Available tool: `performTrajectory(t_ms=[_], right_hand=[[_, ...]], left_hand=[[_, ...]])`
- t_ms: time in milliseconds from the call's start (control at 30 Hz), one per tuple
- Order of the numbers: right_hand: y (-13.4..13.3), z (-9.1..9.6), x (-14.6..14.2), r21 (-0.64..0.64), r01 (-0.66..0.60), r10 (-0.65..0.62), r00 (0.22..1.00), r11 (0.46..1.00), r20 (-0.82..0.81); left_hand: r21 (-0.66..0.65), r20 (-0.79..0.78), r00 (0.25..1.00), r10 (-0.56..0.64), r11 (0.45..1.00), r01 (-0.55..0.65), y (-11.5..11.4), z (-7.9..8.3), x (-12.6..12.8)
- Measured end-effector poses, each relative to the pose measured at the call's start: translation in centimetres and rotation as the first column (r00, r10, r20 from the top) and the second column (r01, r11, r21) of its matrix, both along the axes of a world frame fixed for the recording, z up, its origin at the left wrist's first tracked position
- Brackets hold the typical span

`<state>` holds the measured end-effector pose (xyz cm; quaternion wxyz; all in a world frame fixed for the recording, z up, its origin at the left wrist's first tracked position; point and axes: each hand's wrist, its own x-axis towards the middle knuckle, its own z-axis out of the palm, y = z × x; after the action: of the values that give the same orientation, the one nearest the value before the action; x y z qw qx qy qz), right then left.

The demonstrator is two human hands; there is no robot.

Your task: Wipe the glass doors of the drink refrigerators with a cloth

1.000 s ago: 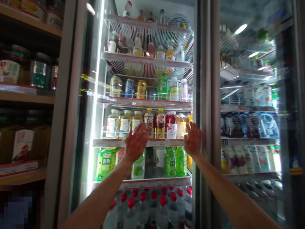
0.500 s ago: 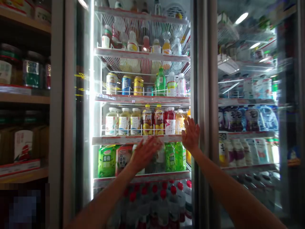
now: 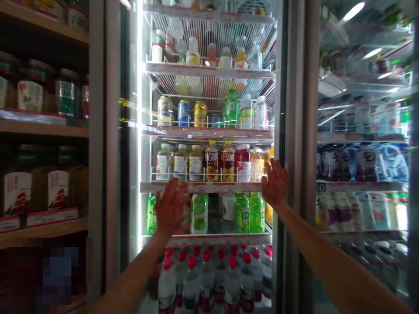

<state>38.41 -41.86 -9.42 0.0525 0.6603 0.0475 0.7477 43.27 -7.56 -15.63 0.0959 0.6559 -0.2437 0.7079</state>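
Note:
My left hand (image 3: 169, 209) is raised with its palm toward the lit drinks fridge, in front of the lower shelves. A pale, crumpled patch (image 3: 182, 185), which looks like a cloth, shows beyond its fingertips; blur hides its outline. Bottles behind are partly covered by this hand. My right hand (image 3: 274, 184) is up at the fridge's right side, fingers spread and palm forward, close to the metal door frame (image 3: 296, 131). Nothing shows in it. Faint reflections suggest glass in front of the shelves; I cannot tell exactly where each palm touches.
Shelves hold tea bottles (image 3: 196, 163), cans (image 3: 200, 114), green bottles (image 3: 242, 213) and red-capped bottles (image 3: 232, 279). A second glass-fronted fridge (image 3: 363, 187) stands to the right. Wooden shelving (image 3: 46, 126) with jars is at the left; a blurred-out patch covers its lower corner.
My left hand has swept left across the fridge front, uncovering a green bottle and covering others. My right hand stays by the door frame. The view has turned slightly left.

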Motion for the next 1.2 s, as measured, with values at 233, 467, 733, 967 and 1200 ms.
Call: performTrajectory(t_ms=[233,467,733,967,1200], right_hand=[[0.1,0.0,0.0,-0.003,-0.003,0.003,1.000,1.000,0.013],[0.0,-0.1,0.0,0.023,-0.017,0.017,0.999,1.000,-0.029],[0.1,0.0,0.0,0.024,-0.001,0.001,1.000,1.000,-0.012],[0.2,0.0,-0.1,0.011,-0.006,0.006,1.000,1.000,-0.003],[0.2,0.0,-0.1,0.032,-0.015,0.016,0.999,0.999,-0.027]], left_hand=[[-0.076,0.010,0.999,-0.031,0.997,0.031,-2.3,-0.2,-0.2],[-0.119,-0.044,0.999,0.010,0.993,-0.015,1.3,-1.4,0.1],[0.047,-0.038,0.996,-0.084,0.995,0.086,-4.6,-2.2,-0.6],[-0.041,-0.102,0.994,-0.046,0.998,0.042,0.2,-2.5,0.3],[-0.187,-0.076,0.996,-0.043,0.982,0.028,-2.0,-2.5,-0.3]])
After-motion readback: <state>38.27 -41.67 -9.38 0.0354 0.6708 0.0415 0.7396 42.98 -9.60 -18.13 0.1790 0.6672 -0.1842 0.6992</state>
